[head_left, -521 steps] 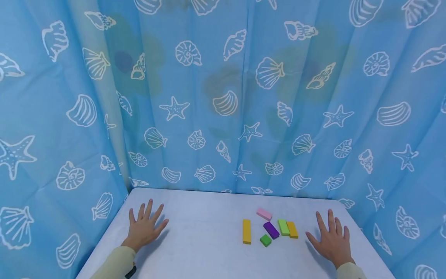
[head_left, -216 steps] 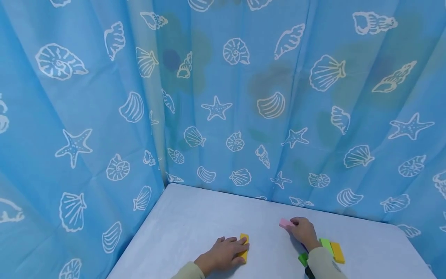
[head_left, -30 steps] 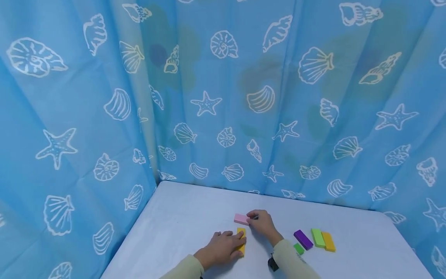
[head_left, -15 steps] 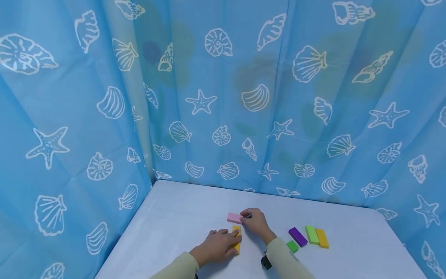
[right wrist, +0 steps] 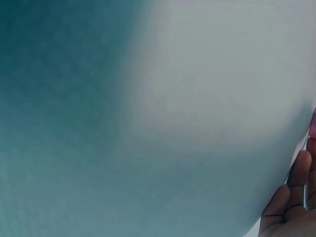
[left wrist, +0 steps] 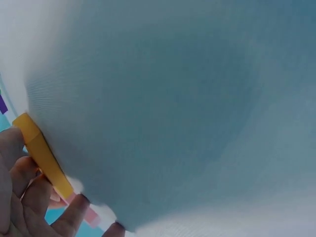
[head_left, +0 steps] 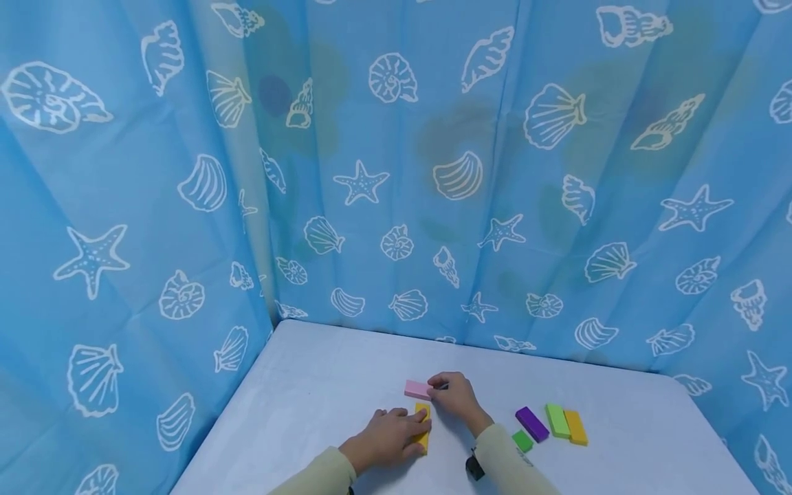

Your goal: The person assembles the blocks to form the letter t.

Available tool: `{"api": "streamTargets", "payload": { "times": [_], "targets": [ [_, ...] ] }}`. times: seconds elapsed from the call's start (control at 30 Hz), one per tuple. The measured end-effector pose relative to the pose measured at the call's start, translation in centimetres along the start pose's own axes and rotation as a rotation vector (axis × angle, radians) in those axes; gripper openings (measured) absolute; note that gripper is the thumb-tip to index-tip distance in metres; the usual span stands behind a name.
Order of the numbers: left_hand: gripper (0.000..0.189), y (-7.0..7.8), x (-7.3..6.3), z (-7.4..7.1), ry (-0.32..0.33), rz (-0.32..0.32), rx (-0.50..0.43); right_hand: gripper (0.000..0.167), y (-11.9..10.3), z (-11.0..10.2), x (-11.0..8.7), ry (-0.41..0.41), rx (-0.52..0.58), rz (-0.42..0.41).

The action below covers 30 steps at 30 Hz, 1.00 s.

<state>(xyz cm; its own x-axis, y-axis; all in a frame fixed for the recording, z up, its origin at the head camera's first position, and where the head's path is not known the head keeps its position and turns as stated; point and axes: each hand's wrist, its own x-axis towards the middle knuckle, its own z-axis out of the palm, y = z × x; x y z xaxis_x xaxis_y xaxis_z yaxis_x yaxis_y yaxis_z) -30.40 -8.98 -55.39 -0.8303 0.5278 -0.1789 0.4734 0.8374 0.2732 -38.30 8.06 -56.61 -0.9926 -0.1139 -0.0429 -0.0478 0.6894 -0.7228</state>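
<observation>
At the middle of the white table, my left hand (head_left: 385, 438) holds a long yellow block (head_left: 423, 440) that points away from me. Its fingers lie over the block and the thumb is at the near end. Just beyond the far end lies a pink block (head_left: 416, 390), turned crosswise. My right hand (head_left: 454, 397) pinches the pink block's right end between thumb and fingers. In the left wrist view, the yellow block (left wrist: 45, 159) runs along the left fingertips, with the pink block (left wrist: 92, 216) at its end. Only some right fingers (right wrist: 298, 170) show in the right wrist view.
To the right lie a purple block (head_left: 532, 424), a small green block (head_left: 522, 441), a light green block (head_left: 557, 420) and an orange block (head_left: 576, 427) against it. Behind the white table (head_left: 334, 364) hangs a blue curtain (head_left: 383, 275) with shell prints.
Both hands were spread apart at first. The left hand then took hold of the yellow block; the right brought the pink block leftward to its far end. Over the last second they barely moved.
</observation>
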Motion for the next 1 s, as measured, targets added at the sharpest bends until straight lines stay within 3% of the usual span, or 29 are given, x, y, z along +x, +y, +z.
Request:
{"api": "streamTargets", "payload": {
  "times": [0.7, 1.0],
  "targets": [
    [0.050, -0.06, 0.16, 0.18, -0.018, -0.038, -0.004, 0.015, -0.19, 0.59, -0.18, -0.042, 0.005, -0.018],
    [0.048, 0.07, -0.01, 0.03, -0.003, -0.015, -0.010, 0.014, -0.14, 0.83, -0.26, -0.025, -0.007, -0.017]
  ]
}}
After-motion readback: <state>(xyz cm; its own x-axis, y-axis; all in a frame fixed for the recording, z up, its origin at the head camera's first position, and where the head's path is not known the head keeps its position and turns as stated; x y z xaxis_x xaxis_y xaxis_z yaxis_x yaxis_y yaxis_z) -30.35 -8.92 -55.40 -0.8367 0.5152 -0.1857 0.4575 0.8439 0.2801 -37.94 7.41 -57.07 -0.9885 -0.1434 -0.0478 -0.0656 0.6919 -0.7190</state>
